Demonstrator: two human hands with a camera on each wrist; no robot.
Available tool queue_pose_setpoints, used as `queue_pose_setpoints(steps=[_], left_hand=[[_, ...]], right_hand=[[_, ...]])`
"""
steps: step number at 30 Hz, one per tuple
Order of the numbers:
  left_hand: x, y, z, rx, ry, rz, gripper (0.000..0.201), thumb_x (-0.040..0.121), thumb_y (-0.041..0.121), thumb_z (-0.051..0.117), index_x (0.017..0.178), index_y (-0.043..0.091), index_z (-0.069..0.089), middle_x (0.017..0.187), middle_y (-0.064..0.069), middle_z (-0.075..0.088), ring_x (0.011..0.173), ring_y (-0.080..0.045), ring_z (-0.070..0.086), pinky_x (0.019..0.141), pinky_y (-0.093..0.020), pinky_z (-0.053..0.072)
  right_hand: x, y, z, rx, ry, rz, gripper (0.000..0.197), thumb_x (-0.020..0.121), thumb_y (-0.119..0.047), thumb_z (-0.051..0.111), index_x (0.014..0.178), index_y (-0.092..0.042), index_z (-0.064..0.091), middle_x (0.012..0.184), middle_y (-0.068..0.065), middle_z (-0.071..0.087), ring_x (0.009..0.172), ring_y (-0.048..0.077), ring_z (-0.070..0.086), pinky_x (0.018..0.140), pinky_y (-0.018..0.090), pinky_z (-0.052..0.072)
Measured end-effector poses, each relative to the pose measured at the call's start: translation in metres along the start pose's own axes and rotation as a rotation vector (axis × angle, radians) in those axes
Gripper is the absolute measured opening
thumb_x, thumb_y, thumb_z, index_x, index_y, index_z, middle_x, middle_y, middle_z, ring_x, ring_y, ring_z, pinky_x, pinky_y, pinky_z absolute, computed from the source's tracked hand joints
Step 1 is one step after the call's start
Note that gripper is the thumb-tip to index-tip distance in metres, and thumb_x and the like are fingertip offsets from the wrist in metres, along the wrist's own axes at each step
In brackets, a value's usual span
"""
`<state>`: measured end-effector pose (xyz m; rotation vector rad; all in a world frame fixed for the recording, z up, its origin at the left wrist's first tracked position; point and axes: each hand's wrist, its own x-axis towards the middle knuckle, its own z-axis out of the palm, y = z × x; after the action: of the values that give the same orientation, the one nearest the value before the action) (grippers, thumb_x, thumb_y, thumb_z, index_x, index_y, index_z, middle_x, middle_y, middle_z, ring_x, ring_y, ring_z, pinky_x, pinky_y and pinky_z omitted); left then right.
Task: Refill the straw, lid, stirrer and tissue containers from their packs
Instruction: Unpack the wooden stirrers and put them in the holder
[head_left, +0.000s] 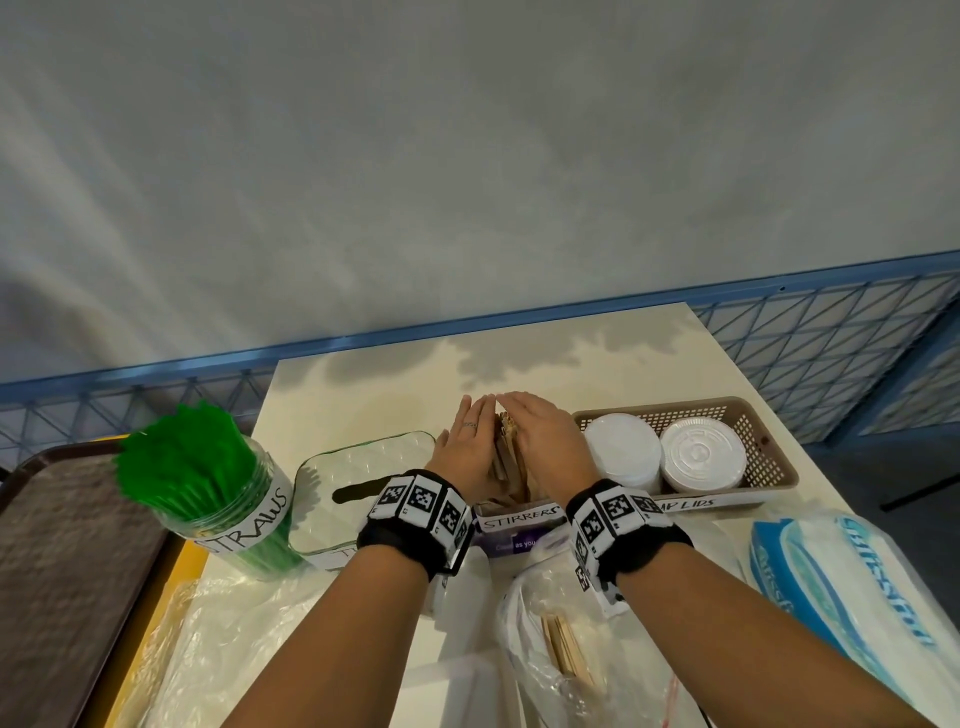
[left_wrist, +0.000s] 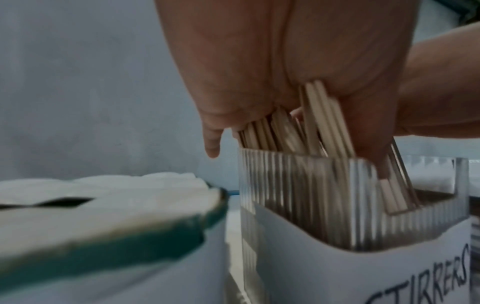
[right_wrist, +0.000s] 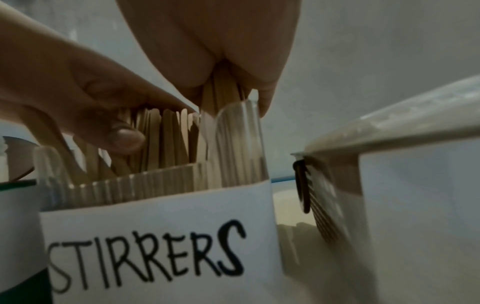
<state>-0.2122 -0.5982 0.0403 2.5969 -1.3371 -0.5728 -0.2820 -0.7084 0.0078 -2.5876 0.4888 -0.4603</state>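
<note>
Centrally, on cream tabletop: clear ribbed stirrer container, paper label reading STIRRERS, packed with upright wooden stirrers, tops above the rim. Left hand and right hand pressed flat against either side of the stirrer bundle, palms facing, fingers straight and meeting at the tips above the wood; a ring on one left finger. Right thumb tip just outside the container's clear wall in the right wrist view. Black wristbands with square black-and-white markers on both wrists. Just left of the stirrer container: clear green-edged tissue container with a dark slot in its top, white tissue visible inside from the left wrist view. Further left: glass jar labelled STRAWS, filled with green straws. Just right of the hands: beige mesh basket holding two stacks of white lids, label partly hidden, reading "P LIDS". Near edge of tabletop: clear plastic bag containing more wooden stirrers; blue-and-white tissue pack at right; crumpled clear plastic at left. Off the left edge: brown tray on a yellow surface. Behind: blue metal railing, grey floor.
</note>
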Motion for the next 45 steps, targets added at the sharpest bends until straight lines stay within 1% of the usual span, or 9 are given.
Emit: queue_pose_setpoints(steps=[3,7,10,12,14,18,23,35,45], left_hand=[[-0.001,-0.001,0.001,-0.018,0.029,-0.003,0.107,0.079,0.036,0.07,0.148,0.007,-0.007,0.158,-0.003,-0.007,0.146,-0.019,-0.011,0.116,-0.046,0.015],[-0.009,-0.004,-0.011,-0.033,0.001,-0.043,0.121,0.066,0.049,0.076,0.149,0.014,-0.005,0.157,-0.002,-0.01,0.146,-0.021,-0.008,0.117,-0.049,0.019],[-0.024,-0.005,-0.025,0.039,0.037,-0.074,0.116,0.055,0.041,0.086,0.144,0.02,0.014,0.15,-0.006,0.009,0.138,-0.027,0.022,0.109,-0.044,0.035],[-0.035,-0.006,-0.03,0.046,0.056,-0.063,0.094,0.057,0.029,0.087,0.129,0.017,0.029,0.133,-0.011,0.031,0.113,-0.027,0.047,0.094,-0.034,0.046],[-0.043,-0.006,-0.03,0.015,0.035,-0.053,0.074,0.063,0.019,0.084,0.119,0.012,0.036,0.118,-0.013,0.05,0.093,-0.026,0.056,0.076,-0.027,0.045],[-0.051,-0.005,-0.022,-0.068,0.086,-0.071,0.041,0.072,0.014,0.077,0.101,0.01,0.047,0.096,-0.01,0.064,0.081,-0.024,0.056,0.068,-0.024,0.04],[-0.049,-0.002,-0.008,-0.194,0.238,-0.109,0.021,0.075,0.004,0.069,0.073,0.016,0.052,0.069,0.002,0.056,0.07,-0.017,0.056,0.061,-0.021,0.04],[-0.024,-0.006,-0.011,-0.137,0.32,-0.13,0.014,0.087,0.011,0.059,0.098,0.007,0.066,0.096,-0.011,0.069,0.093,-0.026,0.061,0.085,-0.035,0.05],[-0.045,0.008,-0.007,-0.173,0.493,-0.06,0.036,0.079,0.022,0.07,0.101,0.007,0.046,0.094,-0.005,0.052,0.079,-0.025,0.053,0.063,-0.031,0.042]], right_hand=[[-0.002,-0.005,-0.007,-0.12,-0.095,0.038,0.054,0.097,-0.014,0.034,0.148,-0.023,0.02,0.145,-0.001,0.038,0.131,0.018,0.036,0.106,0.04,0.033],[-0.008,-0.012,-0.015,-0.188,-0.142,0.079,0.047,0.101,-0.031,0.028,0.147,-0.024,0.02,0.158,-0.007,0.001,0.146,0.017,-0.001,0.115,0.046,0.013],[-0.016,-0.019,-0.028,0.0,0.148,-0.01,0.042,0.098,-0.024,0.042,0.14,-0.021,0.038,0.152,0.003,0.026,0.139,0.02,0.024,0.11,0.036,0.024],[-0.024,-0.025,-0.038,0.16,0.326,-0.089,0.026,0.092,-0.013,0.052,0.118,-0.013,0.057,0.123,0.003,0.052,0.107,0.01,0.049,0.092,0.02,0.038],[-0.035,-0.032,-0.046,0.224,0.195,-0.06,0.016,0.09,-0.011,0.054,0.105,-0.012,0.06,0.1,-0.001,0.058,0.084,0.006,0.052,0.077,0.015,0.041],[-0.05,-0.037,-0.035,-0.001,-0.266,0.069,0.015,0.09,-0.013,0.056,0.103,-0.012,0.062,0.1,0.002,0.064,0.091,0.014,0.059,0.086,0.026,0.05],[-0.056,-0.042,-0.016,0.004,-0.373,0.174,0.019,0.091,-0.02,0.055,0.106,-0.013,0.063,0.101,0.004,0.067,0.094,0.018,0.062,0.088,0.029,0.049],[-0.05,-0.039,-0.01,0.079,-0.335,0.115,0.023,0.093,-0.014,0.049,0.114,-0.009,0.059,0.093,0.002,0.063,0.084,0.013,0.054,0.076,0.019,0.042],[-0.06,-0.047,-0.034,0.22,-0.201,0.145,0.011,0.09,-0.011,0.056,0.098,-0.015,0.062,0.081,-0.006,0.06,0.074,0.007,0.056,0.077,0.019,0.048]])
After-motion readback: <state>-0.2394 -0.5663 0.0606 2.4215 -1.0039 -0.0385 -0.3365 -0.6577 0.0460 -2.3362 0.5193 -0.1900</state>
